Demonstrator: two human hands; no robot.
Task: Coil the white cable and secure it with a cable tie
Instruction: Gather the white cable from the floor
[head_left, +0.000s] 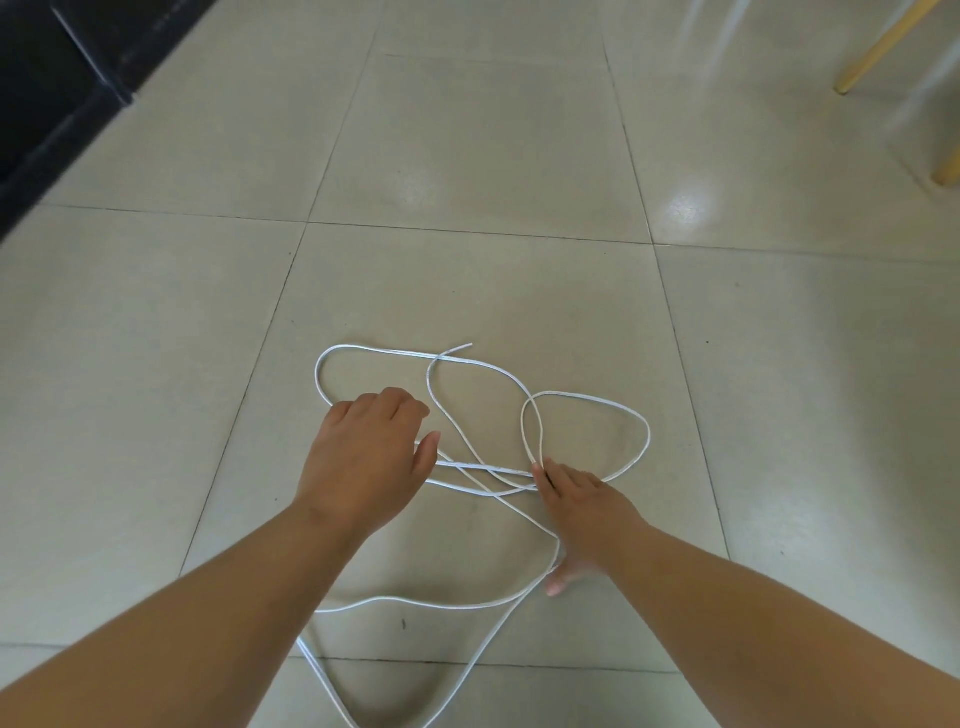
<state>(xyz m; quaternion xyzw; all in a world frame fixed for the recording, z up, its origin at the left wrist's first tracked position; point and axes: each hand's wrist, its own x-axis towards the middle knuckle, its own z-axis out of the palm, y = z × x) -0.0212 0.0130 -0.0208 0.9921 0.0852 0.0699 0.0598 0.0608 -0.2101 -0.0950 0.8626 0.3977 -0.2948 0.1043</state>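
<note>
Both hands reach down over the white cable (483, 364), which sprawls in loose, uncoiled loops across the pale tiled floor (467, 156). Left hand (363, 457) hovers over the cable's left loop with its fingers curled downward and thumb spread; whether it grips a strand underneath cannot be told. Right hand (582, 509) lies at the crossing where several strands of the cable meet, fingers stretched toward the strands and touching them, thumb pointing down beside a lower run, not closed round anything. Far beyond the cable, up to the right, stand two yellow wooden legs (878, 47); up to its left runs a black plinth (57, 88).
</note>
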